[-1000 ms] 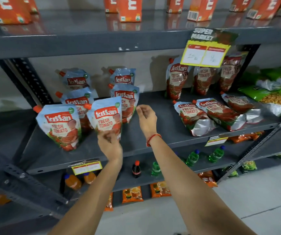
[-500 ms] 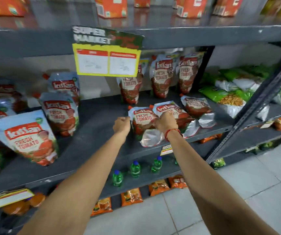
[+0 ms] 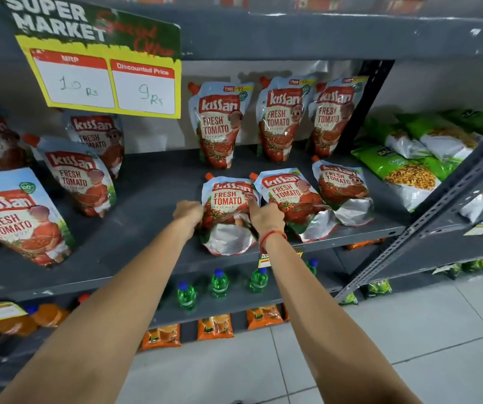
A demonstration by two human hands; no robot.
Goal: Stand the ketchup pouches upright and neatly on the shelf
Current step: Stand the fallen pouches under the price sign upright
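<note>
Three ketchup pouches lie flat near the front of the grey shelf. My left hand grips the left side of the leftmost lying pouch, and my right hand grips its right side. Beside it lie a second pouch and a third pouch, silver bases toward me. Behind them three pouches stand upright against the back wall. Several more upright pouches stand at the left of the shelf.
A yellow price sign hangs from the shelf above. Green snack bags fill the neighbouring bay past a slanted steel brace. Green bottles and orange packets sit on lower shelves. Tiled floor lies below.
I turned from the upright pouches at the left to the lying ones at the right. Both hands left the upright pouch and closed on the sides of the leftmost flat pouch.
</note>
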